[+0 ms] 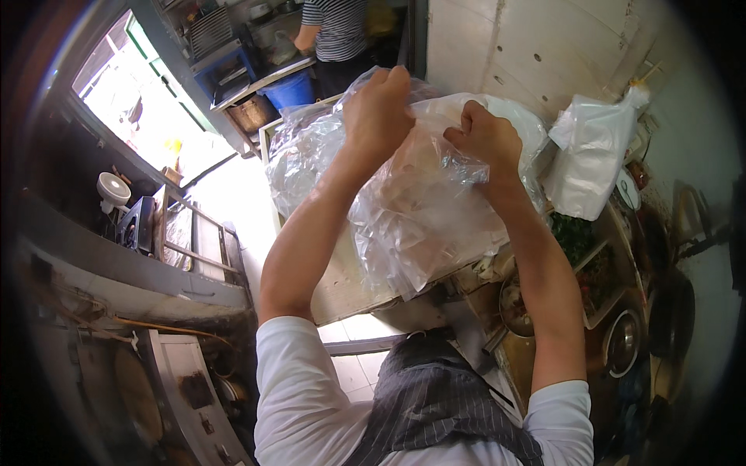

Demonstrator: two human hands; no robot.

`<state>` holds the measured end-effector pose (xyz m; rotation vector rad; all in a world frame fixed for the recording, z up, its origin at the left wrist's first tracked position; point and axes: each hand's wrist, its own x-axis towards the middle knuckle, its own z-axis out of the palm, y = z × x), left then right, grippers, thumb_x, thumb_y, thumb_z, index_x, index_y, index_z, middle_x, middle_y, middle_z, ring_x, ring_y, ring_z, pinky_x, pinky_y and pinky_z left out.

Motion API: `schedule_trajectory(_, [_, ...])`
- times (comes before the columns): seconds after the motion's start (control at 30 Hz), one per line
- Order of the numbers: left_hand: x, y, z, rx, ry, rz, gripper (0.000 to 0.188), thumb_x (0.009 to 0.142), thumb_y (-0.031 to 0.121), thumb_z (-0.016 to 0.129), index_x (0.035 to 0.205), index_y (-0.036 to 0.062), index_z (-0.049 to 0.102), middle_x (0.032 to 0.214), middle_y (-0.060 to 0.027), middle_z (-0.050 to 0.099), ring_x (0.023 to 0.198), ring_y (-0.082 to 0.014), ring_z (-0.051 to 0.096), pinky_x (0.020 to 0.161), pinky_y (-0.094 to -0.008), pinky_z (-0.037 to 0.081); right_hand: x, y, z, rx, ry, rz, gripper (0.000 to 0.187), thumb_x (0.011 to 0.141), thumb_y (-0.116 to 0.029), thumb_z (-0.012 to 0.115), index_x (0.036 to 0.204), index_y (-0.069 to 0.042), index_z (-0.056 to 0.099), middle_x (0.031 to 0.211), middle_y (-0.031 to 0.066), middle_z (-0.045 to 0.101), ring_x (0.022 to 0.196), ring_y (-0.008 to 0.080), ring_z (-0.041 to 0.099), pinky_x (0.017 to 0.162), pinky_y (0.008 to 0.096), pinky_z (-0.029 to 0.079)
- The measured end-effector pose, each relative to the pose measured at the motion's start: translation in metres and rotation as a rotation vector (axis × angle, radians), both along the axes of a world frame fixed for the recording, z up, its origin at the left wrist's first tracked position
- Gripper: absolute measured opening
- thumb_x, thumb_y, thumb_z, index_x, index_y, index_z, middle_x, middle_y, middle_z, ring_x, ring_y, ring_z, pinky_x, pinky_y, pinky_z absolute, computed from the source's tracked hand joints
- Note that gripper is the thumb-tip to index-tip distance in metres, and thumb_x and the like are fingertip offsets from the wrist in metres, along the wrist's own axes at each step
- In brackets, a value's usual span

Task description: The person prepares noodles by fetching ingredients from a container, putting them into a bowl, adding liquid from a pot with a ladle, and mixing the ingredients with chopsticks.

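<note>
At 11 o'clock, beyond the bench (342,272), a blue bin (289,92) stands beneath a shelf, likely to stay off the work surface. Crumpled clear plastic (423,225) covers the middle of your bench, probably laid there because it is bulky. At 12 o'clock your left hand (378,109) is raised, fingers curled closed on the plastic. Towards 2 o'clock your right hand (493,144) has fingers bent nearly closed, seeming to pinch it too, perhaps for tension. Between 2 and 3, white bags (589,159) hang, presumably within reach.
</note>
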<state>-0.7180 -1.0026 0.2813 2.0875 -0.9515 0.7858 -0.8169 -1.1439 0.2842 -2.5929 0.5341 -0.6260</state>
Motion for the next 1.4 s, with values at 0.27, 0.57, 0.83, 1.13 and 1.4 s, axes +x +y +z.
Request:
schedule_trajectory(0.27, [0.032, 0.065, 0.003, 0.214, 0.202, -0.016, 0.020, 0.066, 0.004, 0.064, 0.082, 0.0045, 0.051, 0.089, -0.0129, 0.056, 0.083, -0.0346, 0.057, 0.069, -0.0424, 0.046, -0.013, -0.011, -0.016, 0.153, -0.278, 0.041, 0.021, 0.064, -0.004, 0.065, 0.069, -0.004, 0.044, 0.059, 0.0084, 0.050, 0.055, 0.0236, 0.048, 0.053, 0.0336, 0.041])
schedule_trajectory(0.57, [-0.006, 0.000, 0.019, 0.297, -0.317, -0.560, 0.029, 0.071, 0.004, 0.067, 0.098, 0.0130, 0.066, 0.123, -0.0107, 0.051, 0.113, -0.0307, 0.048, 0.094, -0.0372, 0.041, -0.021, -0.013, -0.011, 0.404, -0.386, 0.173, 0.022, 0.065, -0.004, 0.065, 0.085, -0.003, 0.056, 0.069, 0.0078, 0.057, 0.064, 0.0200, 0.056, 0.062, 0.0315, 0.046])
schedule_trajectory(0.83, [-0.026, -0.002, 0.021, 0.349, -0.354, -0.353, 0.018, 0.072, 0.010, 0.065, 0.090, 0.0078, 0.067, 0.132, -0.0092, 0.045, 0.118, -0.0310, 0.044, 0.096, -0.0411, 0.039, -0.025, -0.019, -0.020, 0.502, -0.494, 0.204, 0.022, 0.071, -0.007, 0.066, 0.090, -0.003, 0.056, 0.068, 0.0002, 0.052, 0.064, 0.0104, 0.050, 0.061, 0.0241, 0.042])
schedule_trajectory(1.13, [-0.020, -0.014, 0.013, 0.395, -0.422, -0.232, 0.010, 0.070, 0.009, 0.062, 0.078, 0.0043, 0.066, 0.127, -0.0093, 0.050, 0.115, -0.0297, 0.046, 0.091, -0.0421, 0.040, -0.060, -0.019, -0.022, 0.415, -0.431, 0.369, 0.020, 0.075, -0.009, 0.066, 0.093, -0.003, 0.059, 0.081, 0.0033, 0.060, 0.073, 0.0126, 0.057, 0.071, 0.0255, 0.048])
schedule_trajectory(1.4, [-0.033, 0.036, 0.027, 0.078, -0.359, -0.156, 0.011, 0.077, 0.000, 0.055, 0.088, 0.0014, 0.059, 0.093, -0.0138, 0.061, 0.090, -0.0337, 0.055, 0.079, -0.0406, 0.044, -0.141, -0.036, -0.037, 0.551, -0.355, 0.387, 0.015, 0.078, -0.007, 0.063, 0.091, -0.002, 0.061, 0.088, 0.0076, 0.061, 0.081, 0.0172, 0.060, 0.075, 0.0305, 0.049])
